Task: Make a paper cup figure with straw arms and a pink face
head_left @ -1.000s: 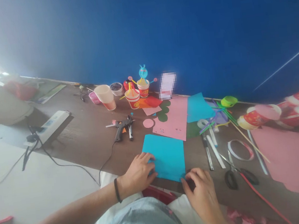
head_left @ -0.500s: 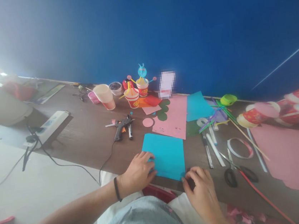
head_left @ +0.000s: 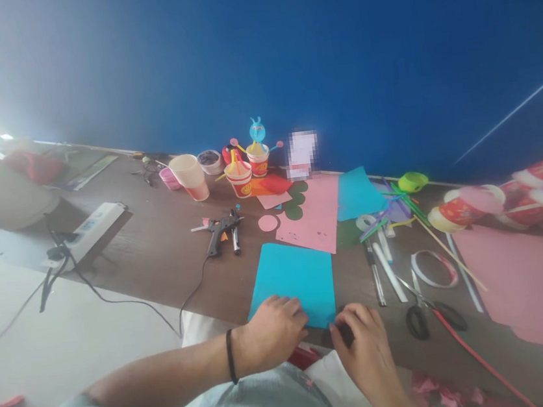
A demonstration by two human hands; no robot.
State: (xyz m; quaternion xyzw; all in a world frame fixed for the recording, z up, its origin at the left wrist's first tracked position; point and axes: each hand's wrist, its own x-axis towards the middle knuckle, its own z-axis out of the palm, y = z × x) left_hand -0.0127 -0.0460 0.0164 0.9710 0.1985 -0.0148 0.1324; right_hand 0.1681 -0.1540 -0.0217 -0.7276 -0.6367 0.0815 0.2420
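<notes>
The blue sheet (head_left: 294, 276) lies flat and uncut at the near tabletop (head_left: 160, 255) edge, my left hand (head_left: 271, 334) curled over its near edge, grip indiscernible, my right hand (head_left: 366, 343) pinching its near right corner, scissors (head_left: 429, 316) untouched.

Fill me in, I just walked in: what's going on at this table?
A person seated at the brown table has both hands at the near edge of a blue paper sheet: left hand on the edge, right hand at its corner. A glue gun, scissors, pens and pink paper lie around it.
</notes>
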